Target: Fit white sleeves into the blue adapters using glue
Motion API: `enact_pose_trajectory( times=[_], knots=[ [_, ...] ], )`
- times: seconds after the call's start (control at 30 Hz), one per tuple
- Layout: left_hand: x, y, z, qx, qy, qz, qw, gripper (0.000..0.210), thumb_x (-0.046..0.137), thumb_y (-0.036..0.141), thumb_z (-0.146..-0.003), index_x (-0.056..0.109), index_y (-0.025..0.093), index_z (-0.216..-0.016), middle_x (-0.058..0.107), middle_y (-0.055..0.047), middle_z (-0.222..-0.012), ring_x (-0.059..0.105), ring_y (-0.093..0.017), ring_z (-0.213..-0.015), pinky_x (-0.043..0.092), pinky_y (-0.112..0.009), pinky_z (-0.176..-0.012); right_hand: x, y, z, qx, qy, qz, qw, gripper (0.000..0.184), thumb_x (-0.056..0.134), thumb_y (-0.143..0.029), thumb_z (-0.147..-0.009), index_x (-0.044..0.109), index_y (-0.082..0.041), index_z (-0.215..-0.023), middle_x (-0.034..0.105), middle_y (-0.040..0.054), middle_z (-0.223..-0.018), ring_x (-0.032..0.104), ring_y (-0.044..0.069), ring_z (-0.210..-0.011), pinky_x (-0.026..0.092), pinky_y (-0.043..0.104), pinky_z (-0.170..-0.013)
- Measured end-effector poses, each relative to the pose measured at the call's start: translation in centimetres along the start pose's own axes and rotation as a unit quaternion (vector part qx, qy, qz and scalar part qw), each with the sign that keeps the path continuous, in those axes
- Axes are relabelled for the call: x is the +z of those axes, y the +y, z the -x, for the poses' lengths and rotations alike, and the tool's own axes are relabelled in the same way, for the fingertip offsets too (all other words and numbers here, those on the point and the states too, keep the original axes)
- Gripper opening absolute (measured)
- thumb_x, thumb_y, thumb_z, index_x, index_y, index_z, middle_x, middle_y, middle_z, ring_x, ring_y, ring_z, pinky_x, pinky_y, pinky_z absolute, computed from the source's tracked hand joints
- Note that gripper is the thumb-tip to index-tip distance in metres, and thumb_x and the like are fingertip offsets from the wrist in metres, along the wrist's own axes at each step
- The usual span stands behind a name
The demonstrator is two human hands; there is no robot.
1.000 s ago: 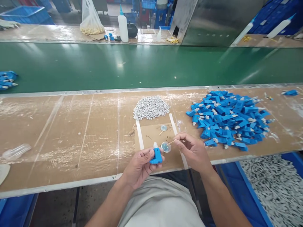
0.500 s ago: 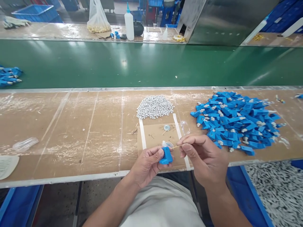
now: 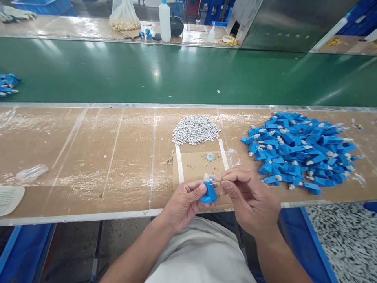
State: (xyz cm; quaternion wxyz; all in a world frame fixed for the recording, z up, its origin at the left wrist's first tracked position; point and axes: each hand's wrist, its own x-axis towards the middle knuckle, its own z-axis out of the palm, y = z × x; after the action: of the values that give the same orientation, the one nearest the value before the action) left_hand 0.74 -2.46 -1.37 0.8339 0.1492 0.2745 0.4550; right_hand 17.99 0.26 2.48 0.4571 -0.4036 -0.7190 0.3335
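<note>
My left hand (image 3: 187, 200) is closed round a blue plastic part (image 3: 209, 192), held low over the front of the table. Between the thumb and finger of my right hand (image 3: 251, 196) is a thin wooden stick (image 3: 216, 182); its tip reaches the upper side of the blue part. Behind the hands lies a cardboard sheet (image 3: 196, 165) with white tape strips along its sides. On that sheet are a small clear round dish (image 3: 210, 157) with another stick across its rim, and a second clear piece partly hidden by the hands.
A heap of small grey pieces (image 3: 196, 129) lies beyond the cardboard. To the right is a large pile of blue parts (image 3: 300, 149). A green conveyor belt (image 3: 118, 74) runs behind the table. Below right stands a blue bin (image 3: 319, 243) filled with small grey and dark pieces.
My right hand has moved a little left, bringing the stick's tip from beside the blue part onto it. The view has tipped slightly downward.
</note>
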Motion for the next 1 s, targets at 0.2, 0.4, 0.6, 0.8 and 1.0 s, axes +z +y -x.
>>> enact_pose_trajectory(
  times=[0.2, 0.4, 0.6, 0.8, 1.0],
  knots=[
    [-0.1, 0.3, 0.0, 0.015, 0.015, -0.026, 0.999, 0.035, 0.080, 0.040, -0.086, 0.081, 0.010, -0.105, 0.073, -0.011, -0.089, 0.059, -0.010, -0.074, 0.050, -0.019, -0.069, 0.0, 0.1, 0.0, -0.007, -0.013, 0.008, 1.000, 0.015, 0.059, -0.011, -0.099, 0.064, -0.024, -0.104, 0.069, 0.0038, -0.089, 0.069, 0.020, -0.080, 0.057, 0.036, -0.072],
    [0.0, 0.7, 0.0, 0.009, 0.041, -0.026, 0.999, 0.036, 0.087, 0.039, -0.078, 0.082, 0.011, -0.099, 0.069, -0.007, -0.083, 0.055, -0.009, -0.068, 0.047, -0.020, -0.065, 0.4, 0.3, 0.2, 0.014, 0.001, -0.031, 0.999, 0.013, 0.058, -0.014, -0.100, 0.065, -0.024, -0.103, 0.067, 0.0037, -0.094, 0.067, 0.017, -0.073, 0.056, 0.032, -0.066],
    [-0.1, 0.8, 0.2, 0.006, 0.066, -0.032, 0.997, 0.036, 0.088, 0.040, -0.076, 0.081, 0.008, -0.090, 0.062, -0.003, -0.072, 0.052, -0.008, -0.064, 0.049, -0.020, -0.063, 0.1, 0.8, 0.3, 0.069, 0.064, -0.109, 0.990, 0.009, 0.060, -0.017, -0.100, 0.067, -0.024, -0.101, 0.066, 0.0041, -0.099, 0.062, 0.014, -0.066, 0.053, 0.031, -0.062],
    [-2.0, 0.9, 0.3, 0.027, 0.099, -0.027, 0.994, 0.035, 0.084, 0.040, -0.080, 0.078, 0.008, -0.093, 0.064, -0.004, -0.074, 0.056, -0.007, -0.064, 0.048, -0.016, -0.060, -0.8, 3.0, 0.3, 0.069, 0.036, 0.022, 0.997, 0.008, 0.062, -0.023, -0.099, 0.067, -0.024, -0.093, 0.063, 0.0058, -0.097, 0.061, 0.023, -0.096, 0.048, 0.034, -0.072],
    [-3.0, 0.9, 0.4, 0.021, 0.105, -0.003, 0.994, 0.037, 0.083, 0.039, -0.082, 0.077, 0.006, -0.099, 0.068, -0.007, -0.077, 0.059, -0.009, -0.065, 0.049, -0.017, -0.061, -0.4, 4.7, 0.8, 0.061, -0.064, 0.123, 0.989, 0.009, 0.061, -0.027, -0.100, 0.070, -0.024, -0.101, 0.063, 0.0071, -0.099, 0.058, 0.020, -0.079, 0.047, 0.035, -0.066]
  ],
)
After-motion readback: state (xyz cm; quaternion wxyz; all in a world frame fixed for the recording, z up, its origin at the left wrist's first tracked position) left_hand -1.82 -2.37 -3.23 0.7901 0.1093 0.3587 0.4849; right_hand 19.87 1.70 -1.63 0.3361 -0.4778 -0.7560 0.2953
